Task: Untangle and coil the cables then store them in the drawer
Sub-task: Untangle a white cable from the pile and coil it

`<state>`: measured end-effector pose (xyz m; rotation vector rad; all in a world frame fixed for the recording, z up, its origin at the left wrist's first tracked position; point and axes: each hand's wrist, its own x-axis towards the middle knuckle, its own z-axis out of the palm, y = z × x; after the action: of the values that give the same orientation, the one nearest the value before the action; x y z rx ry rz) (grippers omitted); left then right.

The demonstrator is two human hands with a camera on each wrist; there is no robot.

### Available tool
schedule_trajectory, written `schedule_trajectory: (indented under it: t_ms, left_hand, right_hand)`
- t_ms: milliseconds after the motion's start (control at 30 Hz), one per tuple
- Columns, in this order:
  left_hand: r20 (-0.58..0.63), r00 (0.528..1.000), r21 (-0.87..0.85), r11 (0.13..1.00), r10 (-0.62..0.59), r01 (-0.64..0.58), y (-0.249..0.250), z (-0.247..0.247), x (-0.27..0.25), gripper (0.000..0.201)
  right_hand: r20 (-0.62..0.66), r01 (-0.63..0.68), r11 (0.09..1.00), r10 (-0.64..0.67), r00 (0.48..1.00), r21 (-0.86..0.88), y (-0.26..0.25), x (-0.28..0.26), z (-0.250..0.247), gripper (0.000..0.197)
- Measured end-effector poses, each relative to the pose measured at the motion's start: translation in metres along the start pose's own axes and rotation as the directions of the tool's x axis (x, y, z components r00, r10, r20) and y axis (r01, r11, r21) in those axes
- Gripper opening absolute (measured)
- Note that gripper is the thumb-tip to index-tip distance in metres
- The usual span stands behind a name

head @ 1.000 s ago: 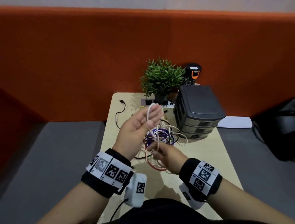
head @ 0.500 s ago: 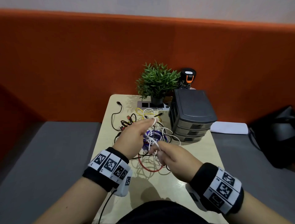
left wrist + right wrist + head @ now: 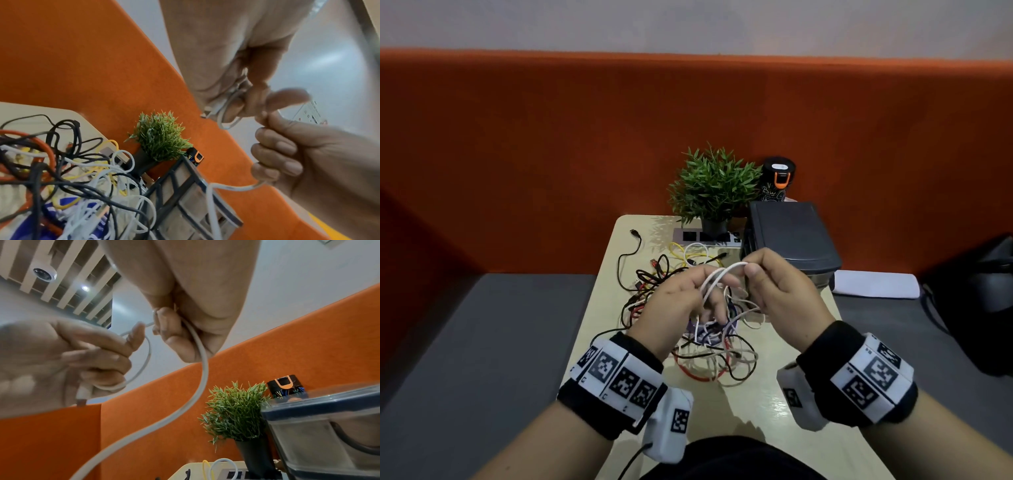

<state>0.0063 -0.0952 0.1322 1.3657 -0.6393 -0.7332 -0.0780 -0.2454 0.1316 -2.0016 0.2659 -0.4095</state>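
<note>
We find both hands raised together above the table (image 3: 767,404), the left hand (image 3: 674,301) and right hand (image 3: 780,287) each pinching loops of one white cable (image 3: 717,275) that trails down into the tangle of cables (image 3: 688,329) lying beneath them. Beyond the tangle we note the drawer unit (image 3: 791,236) at the table's far right, drawers closed, with a potted plant (image 3: 714,186) just left of it.

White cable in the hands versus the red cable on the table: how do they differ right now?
The white cable is lifted off the table, gripped by the left hand and pinched by the right hand; the red cable lies on the table, untouched. The white cable is being looped between the hands; the red cable sits under other cables in the pile. Neither is in the drawer unit yet.
</note>
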Motion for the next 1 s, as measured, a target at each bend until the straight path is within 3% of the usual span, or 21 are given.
schedule_trajectory:
  t_ms: [100,233,400,667,1000]
  left_hand:
    - [0.022,1.0,-0.064,0.998,0.009,-0.008,0.0,0.0,0.0,0.035]
    - [-0.04,0.999,-0.215,0.976,-0.031,0.022,0.003,-0.002,0.001,0.038]
    - [0.049,0.996,-0.304,0.949,-0.078,0.089,0.008,-0.01,0.007,0.029]
    - [0.069,0.989,-0.204,0.969,-0.13,0.142,0.008,-0.019,0.015,0.028]
    - [0.066,0.988,-0.214,0.965,-0.142,0.153,0.011,-0.013,0.016,0.039]
  right_hand:
    - [-0.039,-0.019,0.999,0.02,0.999,0.027,0.001,0.005,0.001,0.019]
    - [-0.096,-0.038,0.996,0.045,0.994,0.078,-0.001,0.015,0.004,0.019]
    - [-0.067,-0.045,0.988,0.056,0.996,0.145,-0.002,0.019,0.013,0.021]
    - [-0.109,-0.038,0.973,0.065,0.992,0.227,-0.003,0.017,0.01,0.016]
    - [-0.153,0.017,0.989,0.006,0.988,0.148,0.0,0.017,0.007,0.011]
